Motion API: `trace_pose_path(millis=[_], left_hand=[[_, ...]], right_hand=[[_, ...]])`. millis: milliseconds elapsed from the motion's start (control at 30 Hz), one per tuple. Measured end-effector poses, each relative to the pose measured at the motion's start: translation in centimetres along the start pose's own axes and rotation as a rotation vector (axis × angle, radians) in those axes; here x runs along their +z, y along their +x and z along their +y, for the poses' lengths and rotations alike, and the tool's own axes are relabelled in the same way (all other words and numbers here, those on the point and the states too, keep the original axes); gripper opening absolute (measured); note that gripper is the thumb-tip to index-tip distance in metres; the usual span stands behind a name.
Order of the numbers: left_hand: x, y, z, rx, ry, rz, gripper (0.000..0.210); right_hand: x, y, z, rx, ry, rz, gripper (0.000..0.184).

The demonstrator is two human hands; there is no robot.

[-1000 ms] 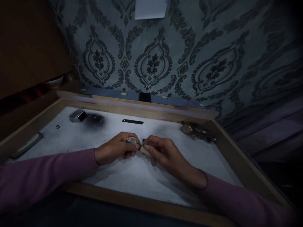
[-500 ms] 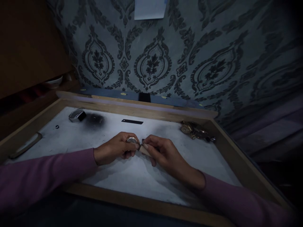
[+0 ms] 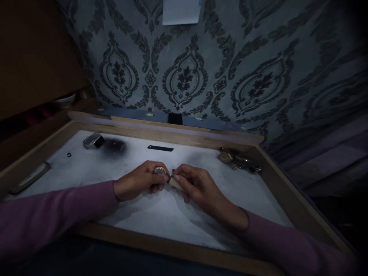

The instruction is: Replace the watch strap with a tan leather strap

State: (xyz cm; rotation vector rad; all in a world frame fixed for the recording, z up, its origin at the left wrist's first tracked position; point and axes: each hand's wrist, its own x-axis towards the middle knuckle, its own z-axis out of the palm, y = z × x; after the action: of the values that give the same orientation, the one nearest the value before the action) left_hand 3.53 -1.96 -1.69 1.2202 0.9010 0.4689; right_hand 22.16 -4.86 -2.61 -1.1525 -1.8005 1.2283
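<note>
Between finger and thumb, my left hand [image 3: 141,179] grips a round silver-rimmed watch [image 3: 159,170], its face turned up. My right hand [image 3: 202,188] is closed at the watch's right side, fingers and thumb pinched on a pale strap [image 3: 176,183] that runs from the case under the palm. A small dark bit shows at the right fingertips; I cannot make out what it is. Both hands meet above the white floor of a shallow wooden tray [image 3: 169,235]. Fingers hide the join of strap and case.
A silver square-faced watch [image 3: 94,141] sits at the back left, near a tiny dark ring [image 3: 69,155] and a curved strap-like piece [image 3: 30,178]. A flat black blade-shaped strip [image 3: 160,148] lies at the back. Several watches [image 3: 235,159] are heaped at the back right, against the tray wall.
Both hands stay in almost the same place, with the watch and strap still held. The view has shifted very slightly.
</note>
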Motion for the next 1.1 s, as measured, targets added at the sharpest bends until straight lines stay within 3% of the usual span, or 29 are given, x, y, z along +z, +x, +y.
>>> trace_pose_path(millis=[1100], left_hand=[[0.18, -0.08, 0.15, -0.021, -0.01, 0.016, 0.016]], right_hand=[[0.15, -0.07, 0.35, 0.005, -0.004, 0.024, 0.02]])
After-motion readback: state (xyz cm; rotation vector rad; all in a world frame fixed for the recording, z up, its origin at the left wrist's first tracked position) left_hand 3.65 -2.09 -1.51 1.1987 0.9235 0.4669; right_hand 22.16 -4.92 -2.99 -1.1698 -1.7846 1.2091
